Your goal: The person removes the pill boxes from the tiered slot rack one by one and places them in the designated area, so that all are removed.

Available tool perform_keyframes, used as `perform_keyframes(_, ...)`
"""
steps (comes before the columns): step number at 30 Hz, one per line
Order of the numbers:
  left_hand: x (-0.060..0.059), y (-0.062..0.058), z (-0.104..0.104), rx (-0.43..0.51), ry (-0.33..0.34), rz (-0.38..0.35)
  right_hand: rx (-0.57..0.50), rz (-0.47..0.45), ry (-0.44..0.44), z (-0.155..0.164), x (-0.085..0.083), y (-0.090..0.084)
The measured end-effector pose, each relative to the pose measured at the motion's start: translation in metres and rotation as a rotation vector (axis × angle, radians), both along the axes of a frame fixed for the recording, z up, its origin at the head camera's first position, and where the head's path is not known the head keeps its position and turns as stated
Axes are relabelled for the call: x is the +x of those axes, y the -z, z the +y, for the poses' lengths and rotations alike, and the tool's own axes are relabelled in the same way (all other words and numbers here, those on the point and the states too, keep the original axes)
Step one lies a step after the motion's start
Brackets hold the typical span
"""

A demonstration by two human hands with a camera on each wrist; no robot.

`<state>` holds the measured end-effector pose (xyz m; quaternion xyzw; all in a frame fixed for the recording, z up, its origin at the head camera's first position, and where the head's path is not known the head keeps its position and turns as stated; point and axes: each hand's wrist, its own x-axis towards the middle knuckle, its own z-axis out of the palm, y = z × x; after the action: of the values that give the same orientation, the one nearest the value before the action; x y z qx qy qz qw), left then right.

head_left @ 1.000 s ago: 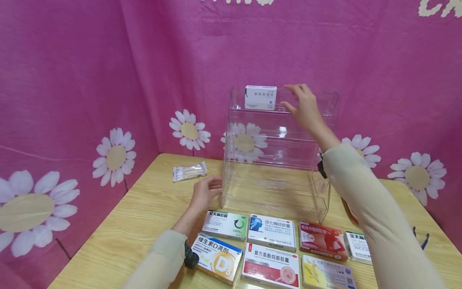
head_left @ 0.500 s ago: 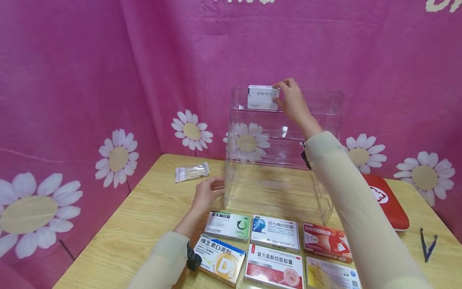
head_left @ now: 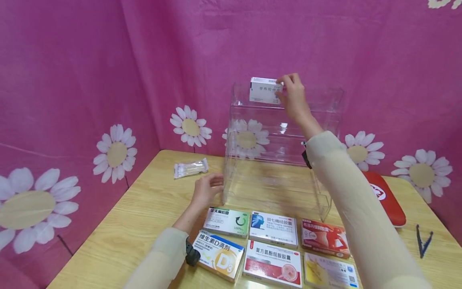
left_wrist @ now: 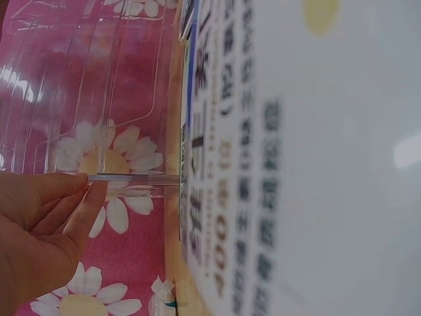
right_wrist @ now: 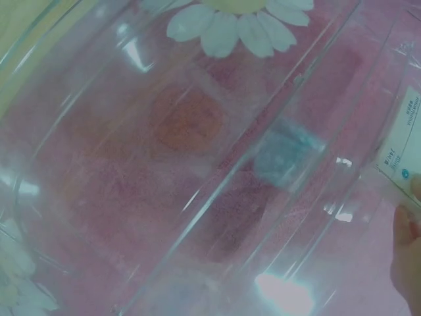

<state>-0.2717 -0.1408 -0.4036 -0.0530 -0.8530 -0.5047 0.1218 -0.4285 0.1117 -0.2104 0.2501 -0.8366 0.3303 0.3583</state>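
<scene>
Six medicine boxes (head_left: 270,249) lie flat in two rows at the table's (head_left: 119,237) near edge, labels up, within easy reach; just beyond them the left hand (head_left: 206,190), fingers loosely curled, touches the clear rack's (head_left: 278,160) lower left corner, seemingly to steady it; the right arm stretches up and forward, the right hand (head_left: 293,96) pinching a white box (head_left: 262,90) by its right end at the rack's top tier, raised slightly above the shelf lip.

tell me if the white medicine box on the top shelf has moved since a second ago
Yes. The white medicine box, pinched by the right hand, now rises above the clear shelf rack's top edge.
</scene>
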Motion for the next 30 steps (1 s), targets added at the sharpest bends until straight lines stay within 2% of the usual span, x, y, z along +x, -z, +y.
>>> perform_keyframes(8,-0.003,-0.003,0.005,-0.012,0.013,0.003,-0.167,0.070,0.035,0.021,0.008,-0.010)
perform_keyframes(14,-0.002,-0.004,0.006,0.013,0.017,-0.003,-0.274,0.046,0.048,0.036,0.021,-0.010)
perform_keyframes(20,-0.001,-0.003,0.004,0.003,0.007,-0.010,-0.251,0.076,0.047,0.052,0.044,-0.004)
perform_keyframes(27,-0.003,-0.005,0.001,-0.014,-0.001,-0.005,-0.175,0.130,0.036,0.077,0.077,0.004)
perform_keyframes(30,-0.003,-0.005,0.000,-0.023,-0.005,-0.008,-0.149,0.153,0.002,0.089,0.091,0.010)
